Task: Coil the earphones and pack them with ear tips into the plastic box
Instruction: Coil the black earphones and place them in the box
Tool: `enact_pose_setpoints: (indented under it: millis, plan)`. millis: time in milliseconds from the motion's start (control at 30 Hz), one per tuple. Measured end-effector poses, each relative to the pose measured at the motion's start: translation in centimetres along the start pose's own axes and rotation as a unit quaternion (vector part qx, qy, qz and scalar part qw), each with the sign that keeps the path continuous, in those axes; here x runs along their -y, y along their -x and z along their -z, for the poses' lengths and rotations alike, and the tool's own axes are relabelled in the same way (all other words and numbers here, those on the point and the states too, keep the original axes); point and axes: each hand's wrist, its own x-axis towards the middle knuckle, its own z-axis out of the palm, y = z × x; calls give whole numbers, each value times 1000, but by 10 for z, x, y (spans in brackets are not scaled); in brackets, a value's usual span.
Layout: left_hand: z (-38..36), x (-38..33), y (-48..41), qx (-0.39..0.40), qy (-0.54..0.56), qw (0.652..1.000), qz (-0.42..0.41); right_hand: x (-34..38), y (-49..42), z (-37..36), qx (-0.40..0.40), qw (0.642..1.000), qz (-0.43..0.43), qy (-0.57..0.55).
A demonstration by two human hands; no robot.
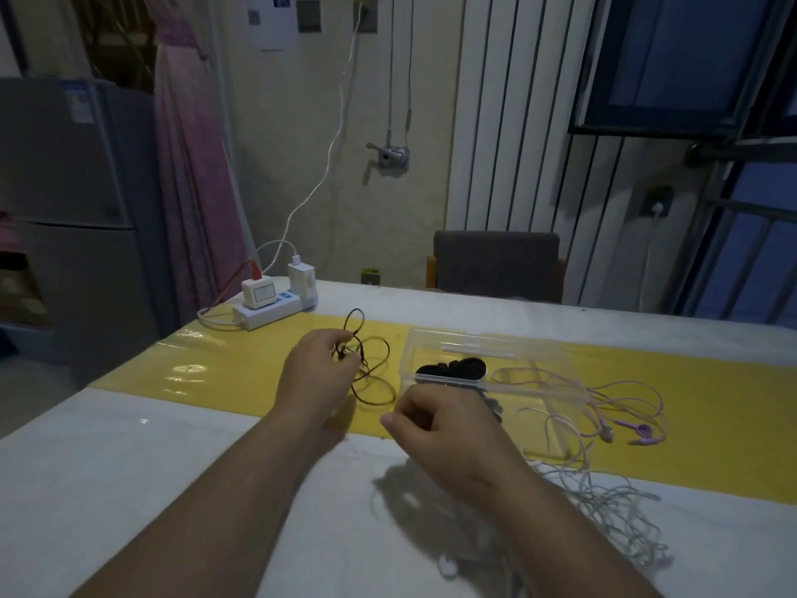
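A thin dark earphone cable (374,373) lies in loose loops on the yellow strip. My left hand (317,373) pinches that cable near its upper loops. My right hand (435,433) hovers just in front of the clear plastic box (496,351), fingers curled, thumb and forefinger together; whether it holds a strand is unclear. The box lies open with black ear tips (450,368) inside. Pale pink earphones (621,407) with purple buds (638,431) lie to the right of the box.
A tangle of white cables (604,511) lies at the near right of the table. A white power strip (271,310) with chargers sits at the far left edge. A grey chair (496,263) stands behind the table.
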Motion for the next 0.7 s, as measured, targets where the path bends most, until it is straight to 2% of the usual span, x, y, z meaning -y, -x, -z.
enact_pose_setpoints:
  millis: [67,133,300,367,533,600,700]
  plan:
    - [17,-6,-1,-37,49,998,17,0,1,0,-11,1000,-10,-14]
    - [32,-12,0,-39,144,988,42,0,1,1,-27,999,-17,-32]
    - [58,-25,15,65,359,931,24,5,1,-2,-64,994,-17,-83]
    - [60,-22,21,109,412,904,30,6,3,-4,-66,991,-17,-117]
    - [60,-24,30,165,432,886,28,10,2,-9,-46,989,-29,-139]
    - [62,-27,31,172,431,885,21,10,1,-10,-36,992,-25,-116]
    - [64,-28,30,181,436,882,12,10,0,-11,-72,991,-28,-105]
